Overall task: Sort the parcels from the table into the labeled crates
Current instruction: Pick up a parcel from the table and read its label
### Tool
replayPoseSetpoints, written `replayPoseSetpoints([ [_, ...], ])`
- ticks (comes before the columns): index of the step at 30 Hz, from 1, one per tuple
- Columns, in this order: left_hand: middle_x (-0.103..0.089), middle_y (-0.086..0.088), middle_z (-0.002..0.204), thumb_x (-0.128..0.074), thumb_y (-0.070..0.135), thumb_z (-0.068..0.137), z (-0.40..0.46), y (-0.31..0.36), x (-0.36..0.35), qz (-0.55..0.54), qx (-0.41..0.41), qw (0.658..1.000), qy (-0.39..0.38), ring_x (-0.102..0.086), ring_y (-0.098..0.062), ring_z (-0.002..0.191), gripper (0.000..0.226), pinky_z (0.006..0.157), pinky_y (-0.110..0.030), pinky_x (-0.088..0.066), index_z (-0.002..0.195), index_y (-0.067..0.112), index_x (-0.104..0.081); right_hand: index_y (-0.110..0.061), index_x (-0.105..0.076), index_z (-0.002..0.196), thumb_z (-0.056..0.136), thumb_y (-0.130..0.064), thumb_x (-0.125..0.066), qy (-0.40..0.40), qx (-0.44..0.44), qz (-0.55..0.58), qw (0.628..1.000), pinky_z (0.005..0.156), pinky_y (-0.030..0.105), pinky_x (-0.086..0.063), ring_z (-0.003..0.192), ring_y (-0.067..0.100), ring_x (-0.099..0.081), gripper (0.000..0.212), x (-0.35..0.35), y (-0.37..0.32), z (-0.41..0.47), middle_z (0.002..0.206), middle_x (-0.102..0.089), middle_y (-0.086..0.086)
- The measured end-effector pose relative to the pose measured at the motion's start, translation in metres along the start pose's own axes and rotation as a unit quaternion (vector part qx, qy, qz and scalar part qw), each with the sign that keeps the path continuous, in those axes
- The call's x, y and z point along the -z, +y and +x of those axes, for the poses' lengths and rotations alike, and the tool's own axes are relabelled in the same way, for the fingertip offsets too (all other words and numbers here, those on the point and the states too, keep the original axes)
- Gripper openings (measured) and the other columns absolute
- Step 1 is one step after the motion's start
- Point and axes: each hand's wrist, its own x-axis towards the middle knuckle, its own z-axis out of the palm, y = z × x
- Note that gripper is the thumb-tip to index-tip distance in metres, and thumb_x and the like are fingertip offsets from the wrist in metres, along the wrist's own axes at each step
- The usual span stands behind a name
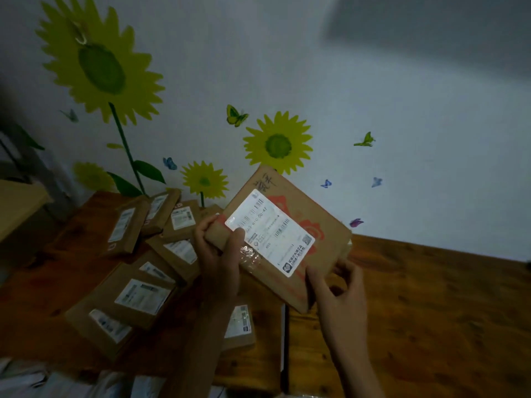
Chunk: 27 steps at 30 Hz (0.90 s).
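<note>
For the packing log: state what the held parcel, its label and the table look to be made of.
Held parcel: brown corrugated cardboard by the look, matte, with red print and a glossy clear tape strip. Label: white paper sticker, slightly shiny, glare on it. Table: reddish-brown wood, grain and knots visible, probably varnished.

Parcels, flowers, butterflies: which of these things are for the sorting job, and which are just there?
For the job:
held parcel, gripped by the left hand and right hand
parcels on the table

Just there:
sunflower stickers
butterfly stickers
wall

No crates are in view.
</note>
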Motion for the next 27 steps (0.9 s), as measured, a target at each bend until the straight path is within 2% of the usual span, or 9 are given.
replayPoseSetpoints([
  [2,-0.067,0.009,0.111,-0.067,0.006,0.092,-0.001,0.013,0.007,-0.017,-0.001,1.000,-0.006,-0.069,-0.005,0.096,0.041,0.067,-0.017,-0.056,0.109,0.040,-0.050,-0.036,-0.050,0.116,0.085,-0.043,-0.074,-0.015,0.002,0.013,1.000,0.066,0.019,-0.047,0.093,0.000,-0.060,0.040,0.010,-0.004,-0.014,0.110,-0.057,-0.025],
  [4,-0.074,0.013,0.099,-0.073,0.011,0.088,0.000,0.025,0.014,-0.024,0.008,0.999,-0.042,-0.071,-0.007,0.093,0.037,0.067,-0.021,-0.058,0.109,0.036,-0.054,-0.033,-0.054,0.113,0.084,-0.046,-0.072,0.001,0.008,0.020,1.000,0.075,0.024,-0.048,0.101,0.004,-0.061,0.037,0.021,-0.007,-0.019,0.114,-0.062,-0.015],
  [7,-0.076,0.006,0.101,-0.073,0.025,0.075,0.004,0.049,0.026,0.002,0.012,0.994,-0.109,-0.073,-0.018,0.092,0.037,0.071,-0.033,-0.060,0.109,0.032,-0.059,-0.029,-0.054,0.117,0.075,-0.061,-0.063,0.016,0.025,0.010,1.000,0.089,0.034,-0.046,0.114,0.017,-0.058,0.054,0.038,-0.016,-0.019,0.121,-0.061,-0.006],
  [9,-0.076,0.000,0.098,-0.072,0.022,0.074,0.008,0.067,0.031,0.004,0.006,0.987,-0.158,-0.074,-0.023,0.087,0.031,0.068,-0.034,-0.060,0.100,0.035,-0.063,-0.037,-0.052,0.123,0.075,-0.064,-0.061,-0.051,0.021,0.020,0.998,0.093,0.037,-0.049,0.118,0.017,-0.059,0.057,0.048,-0.028,-0.018,0.128,-0.060,-0.010],
  [11,-0.075,-0.004,0.097,-0.072,0.020,0.074,0.010,0.083,0.034,0.012,0.006,0.975,-0.223,-0.073,-0.024,0.084,0.026,0.065,-0.033,-0.059,0.094,0.037,-0.067,-0.043,-0.054,0.126,0.078,-0.062,-0.069,-0.178,-0.016,0.072,0.981,0.090,0.040,-0.056,0.113,0.019,-0.068,0.054,0.051,-0.038,-0.020,0.128,-0.066,-0.009],
  [14,-0.072,-0.007,0.100,-0.074,0.030,0.069,0.010,0.099,0.037,0.056,-0.008,0.956,-0.289,-0.070,-0.022,0.086,0.028,0.065,-0.028,-0.056,0.096,0.036,-0.068,-0.043,-0.049,0.140,0.073,-0.048,-0.083,-0.298,-0.056,0.160,0.939,0.084,0.047,-0.061,0.108,0.030,-0.072,0.075,0.047,-0.037,-0.026,0.125,-0.072,0.002],
  [17,-0.070,0.000,0.092,-0.072,0.029,0.074,0.005,0.106,0.037,0.071,-0.036,0.960,-0.270,-0.068,-0.016,0.083,0.027,0.066,-0.023,-0.053,0.100,0.027,-0.067,-0.043,-0.047,0.143,0.062,-0.045,-0.081,-0.289,-0.043,0.222,0.930,0.082,0.051,-0.061,0.108,0.035,-0.072,0.087,0.036,-0.031,-0.033,0.126,-0.071,0.006],
  [20,-0.070,0.002,0.090,-0.070,0.018,0.087,-0.001,0.109,0.040,0.068,-0.042,0.967,-0.243,-0.068,-0.014,0.081,0.018,0.065,-0.021,-0.053,0.104,0.019,-0.065,-0.039,-0.049,0.143,0.067,-0.040,-0.080,-0.261,-0.025,0.251,0.932,0.082,0.055,-0.061,0.106,0.038,-0.071,0.082,0.030,-0.026,-0.038,0.127,-0.070,0.008],
  [27,-0.074,0.010,0.091,-0.060,0.020,0.098,-0.005,0.114,0.040,0.118,0.003,0.966,-0.231,-0.072,-0.009,0.080,0.016,0.061,-0.020,-0.052,0.111,0.031,-0.061,-0.041,-0.044,0.147,0.057,-0.046,-0.085,-0.243,-0.012,0.235,0.941,0.074,0.046,-0.062,0.100,0.036,-0.074,0.100,0.025,-0.029,-0.046,0.125,-0.071,0.008],
])
